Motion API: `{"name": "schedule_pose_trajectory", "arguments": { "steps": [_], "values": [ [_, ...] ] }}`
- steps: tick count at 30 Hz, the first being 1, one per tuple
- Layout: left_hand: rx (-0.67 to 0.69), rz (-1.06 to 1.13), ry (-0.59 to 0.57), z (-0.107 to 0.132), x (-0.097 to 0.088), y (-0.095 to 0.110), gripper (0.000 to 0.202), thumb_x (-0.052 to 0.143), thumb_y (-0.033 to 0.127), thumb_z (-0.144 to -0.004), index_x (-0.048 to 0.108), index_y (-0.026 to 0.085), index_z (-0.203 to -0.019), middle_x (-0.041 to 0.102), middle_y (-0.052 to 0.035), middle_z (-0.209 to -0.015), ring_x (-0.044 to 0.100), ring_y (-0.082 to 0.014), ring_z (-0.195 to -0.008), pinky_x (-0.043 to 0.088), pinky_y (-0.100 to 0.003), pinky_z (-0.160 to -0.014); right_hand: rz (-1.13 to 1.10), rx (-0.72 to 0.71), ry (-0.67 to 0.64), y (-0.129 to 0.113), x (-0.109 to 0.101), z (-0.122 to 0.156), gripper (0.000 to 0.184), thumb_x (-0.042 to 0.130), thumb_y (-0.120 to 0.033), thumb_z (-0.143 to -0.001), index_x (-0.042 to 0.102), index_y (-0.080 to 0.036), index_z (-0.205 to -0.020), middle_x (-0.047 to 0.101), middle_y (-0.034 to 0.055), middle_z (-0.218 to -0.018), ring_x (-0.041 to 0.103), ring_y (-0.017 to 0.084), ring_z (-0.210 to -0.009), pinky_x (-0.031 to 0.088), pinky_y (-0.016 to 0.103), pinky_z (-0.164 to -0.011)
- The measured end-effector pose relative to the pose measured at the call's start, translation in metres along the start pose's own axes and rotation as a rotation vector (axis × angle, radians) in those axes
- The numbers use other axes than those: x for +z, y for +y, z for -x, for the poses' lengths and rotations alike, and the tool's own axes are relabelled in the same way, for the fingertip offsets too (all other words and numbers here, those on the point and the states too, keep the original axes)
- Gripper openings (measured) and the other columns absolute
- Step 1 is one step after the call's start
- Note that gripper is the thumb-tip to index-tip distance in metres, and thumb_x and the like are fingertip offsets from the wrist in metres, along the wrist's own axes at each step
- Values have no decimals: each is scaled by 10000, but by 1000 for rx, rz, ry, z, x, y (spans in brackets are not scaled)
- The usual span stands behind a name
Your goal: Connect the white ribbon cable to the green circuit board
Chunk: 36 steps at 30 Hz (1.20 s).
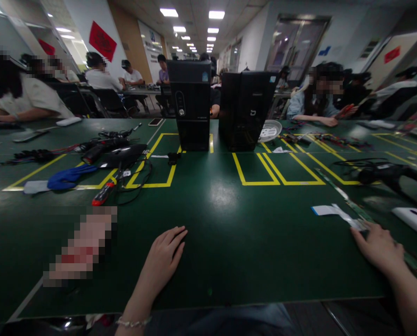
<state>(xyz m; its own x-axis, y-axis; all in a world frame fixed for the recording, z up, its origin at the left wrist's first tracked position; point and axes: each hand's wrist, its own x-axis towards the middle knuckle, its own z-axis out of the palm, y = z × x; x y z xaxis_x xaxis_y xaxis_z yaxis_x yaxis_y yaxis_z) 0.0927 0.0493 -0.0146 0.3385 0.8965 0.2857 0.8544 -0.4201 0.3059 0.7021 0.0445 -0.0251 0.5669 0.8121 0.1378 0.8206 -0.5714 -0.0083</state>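
My left hand [168, 249] rests on the green tabletop [243, 261], fingers stretched out and holding nothing. At the right, my right hand [379, 245] lies over a long, narrow green circuit board strip [358, 210], fingers bent around it; the part under the hand is hidden. A white ribbon cable [336, 211] with a blue end runs from the strip by my right thumb. Beyond my left hand lies a red-and-black screwdriver [103, 194].
Two black computer towers [194, 107] [245, 112] stand at the far middle. Blue gloves [70, 177], a black cable bundle [107, 144] and yellow tape outlines [260, 183] lie leftward and ahead. A white device [413, 221] and black stand [386, 172] are at right. People sit around.
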Motion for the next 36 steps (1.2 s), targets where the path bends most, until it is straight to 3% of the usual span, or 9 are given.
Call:
{"name": "schedule_pose_trajectory", "arguments": {
  "steps": [2, 5, 10, 15, 20, 25, 29, 32, 36],
  "values": [
    [0, 2, 4, 0, 0, -1, 358, 432, 253, -972, 566, 222, -1302, 587, -69, -1328, 533, -254, -1226, 446, -486, -1023, -9, -1, 58, -6, -5, 7, 788, 102, -555, -928, 346, 28, -1399, 438, 329, -1321, 403, 401, -1271, 360, 530, -952],
    [5, 1, 6, 0, 1, -1, 357, 426, 252, -971, 570, 226, -1297, 588, -67, -1326, 538, -257, -1220, 453, -490, -1014, 0, -86, 133, -13, -13, 13, 760, 141, -554, -926, 389, -15, -1400, 423, 263, -1396, 391, 365, -1291, 360, 461, -1003],
    [20, 5, 11, -1, 2, -2, 353, 427, 243, -969, 575, 220, -1289, 592, -67, -1322, 538, -248, -1218, 446, -473, -1023, 10, -225, 35, -7, -11, 10, 691, 195, -539, -905, 513, -115, -1348, 521, 179, -1365, 490, 363, -1193, 394, 492, -979],
    [13, 10, 21, 0, 2, -1, 352, 432, 241, -968, 574, 234, -1290, 591, -60, -1323, 539, -252, -1219, 451, -478, -1019, -111, -434, 82, -14, -2, 9, 614, 326, -514, -873, 538, -123, -1296, 562, 169, -1329, 519, 323, -1196, 408, 473, -993],
    [15, 3, -1, 0, 2, -2, 351, 428, 233, -972, 571, 216, -1293, 584, -70, -1329, 528, -252, -1226, 441, -487, -1026, -309, -734, 23, -82, -12, 46, 564, 378, -524, -909, 569, -150, -1285, 516, 170, -1376, 483, 294, -1263, 385, 496, -1049],
    [16, 7, -3, -1, 1, -1, 350, 424, 233, -974, 572, 210, -1291, 583, -74, -1328, 528, -250, -1223, 440, -487, -1026, -303, -1025, -148, -181, -39, 127, 514, 373, -466, -965, 439, -260, -1431, 348, 95, -1525, 296, 259, -1411, 263, 537, -1130],
    [16, 13, 5, -1, 2, -1, 347, 429, 227, -971, 576, 211, -1284, 587, -76, -1322, 530, -249, -1219, 438, -481, -1025, -308, -1257, -321, -241, -55, 192, 658, 470, -490, -925, 268, -277, -1513, 154, 85, -1590, 130, 275, -1459, 135, 564, -1164],
    [20, 20, 19, 0, 3, -2, 341, 441, 225, -967, 576, 219, -1280, 589, -71, -1319, 532, -244, -1215, 433, -477, -1027, -350, -1310, -400, -268, -59, 221, 743, 499, -540, -896, 208, -280, -1529, 79, 77, -1599, 55, 274, -1467, 54, 567, -1171],
    [21, 21, 21, 0, 4, -2, 339, 443, 222, -966, 577, 222, -1278, 587, -69, -1324, 527, -248, -1223, 427, -483, -1031, -372, -1232, -386, -288, -57, 231, 722, 464, -561, -906, 232, -270, -1524, 61, 73, -1600, 14, 279, -1468, 16, 565, -1169]
  ]
}}
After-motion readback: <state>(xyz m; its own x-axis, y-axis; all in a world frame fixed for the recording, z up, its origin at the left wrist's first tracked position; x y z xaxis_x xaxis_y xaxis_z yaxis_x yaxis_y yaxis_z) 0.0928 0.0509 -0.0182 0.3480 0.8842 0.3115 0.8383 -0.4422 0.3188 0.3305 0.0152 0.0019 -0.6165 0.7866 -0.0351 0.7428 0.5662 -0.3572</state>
